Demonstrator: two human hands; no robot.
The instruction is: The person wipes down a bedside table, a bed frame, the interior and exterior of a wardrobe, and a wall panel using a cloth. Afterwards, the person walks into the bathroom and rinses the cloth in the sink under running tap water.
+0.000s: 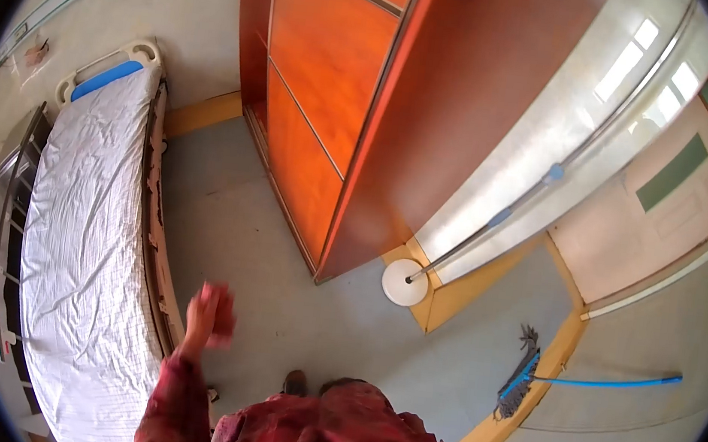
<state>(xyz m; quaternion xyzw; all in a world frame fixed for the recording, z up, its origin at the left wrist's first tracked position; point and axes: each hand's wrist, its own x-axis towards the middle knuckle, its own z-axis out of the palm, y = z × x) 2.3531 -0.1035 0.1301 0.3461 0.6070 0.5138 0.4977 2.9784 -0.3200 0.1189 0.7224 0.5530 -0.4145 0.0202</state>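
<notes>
My left hand [201,319] is raised beside the long edge of the bed, its fingers curled closed. A small reddish thing [224,318] shows at the hand, too smeared by motion to name. The nearest large object is the bed [83,253], covered with a rumpled white sheet; the hand appears apart from it. A dark red patterned sleeve [177,405] covers the left arm. My right hand is out of view, below the lower edge of the picture.
An orange-red wardrobe [325,88] stands ahead on the grey floor [273,333]. Beside it, a round white mop head [404,282] on a long pole leans on the wall. A grey mop [518,385] with a blue handle lies at the right. A pale door [666,211] is beyond.
</notes>
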